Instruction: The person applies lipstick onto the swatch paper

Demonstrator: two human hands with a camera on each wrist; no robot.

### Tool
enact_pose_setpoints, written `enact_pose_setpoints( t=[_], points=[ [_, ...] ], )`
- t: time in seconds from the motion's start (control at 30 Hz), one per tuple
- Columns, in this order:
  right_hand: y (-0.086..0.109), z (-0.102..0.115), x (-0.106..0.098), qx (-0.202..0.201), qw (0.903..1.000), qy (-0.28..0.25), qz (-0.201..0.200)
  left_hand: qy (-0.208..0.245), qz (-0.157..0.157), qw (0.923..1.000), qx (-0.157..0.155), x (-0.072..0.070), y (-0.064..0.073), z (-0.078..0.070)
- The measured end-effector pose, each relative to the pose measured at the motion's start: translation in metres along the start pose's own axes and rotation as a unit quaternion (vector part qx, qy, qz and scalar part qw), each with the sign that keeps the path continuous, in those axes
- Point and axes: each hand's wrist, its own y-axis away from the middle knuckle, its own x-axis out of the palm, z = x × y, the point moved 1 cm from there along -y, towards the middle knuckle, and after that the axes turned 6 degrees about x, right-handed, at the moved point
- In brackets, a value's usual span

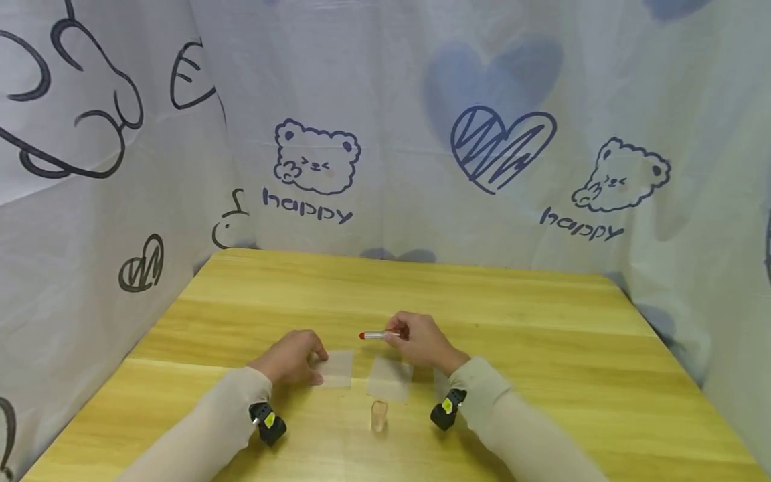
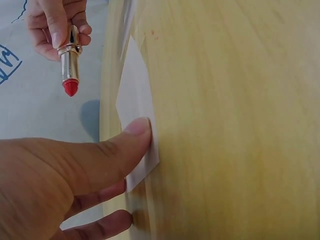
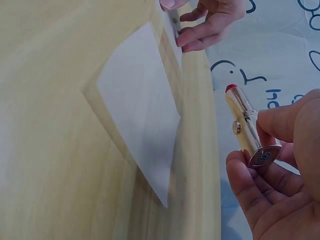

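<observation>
- Gold-toned casing, bared red tip: the lipstick [image 3: 241,112] is held above the tabletop [image 1: 524,321], beyond the middle paper square [image 1: 385,381], its tip pointing left.
- The right grip [image 1: 421,340] pinches it near the base, a sound place: it should be light and stiff, the glossy casing slippery, the tip soft and easily smeared.
- The left grip [image 1: 292,358], thumb and fingers apart, touches the left paper square [image 1: 340,368], probably flimsy, best pressed at an edge.
</observation>
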Motion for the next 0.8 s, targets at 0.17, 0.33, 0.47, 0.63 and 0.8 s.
enact_pose_setpoints(
  t=[0.17,0.33,0.47,0.63,0.8],
  points=[
    [-0.001,0.002,0.007,0.007,0.9999,-0.006,0.013,0.002,0.012,0.9999,0.000,0.001,-0.001,0.001],
    [-0.004,0.008,0.009,0.005,0.9998,0.003,0.017,-0.002,0.021,0.9996,0.020,-0.002,-0.002,0.003],
    [-0.007,0.012,0.012,-0.003,0.9996,0.017,0.023,0.007,0.025,0.9995,0.018,-0.004,0.000,0.004],
    [-0.010,0.016,0.019,-0.002,0.9993,0.022,0.030,0.013,0.027,0.9995,0.004,-0.003,0.002,0.004],
    [-0.012,0.020,0.026,0.002,0.9989,0.025,0.040,0.009,0.029,0.9995,-0.003,-0.002,0.003,0.005]
  ],
)
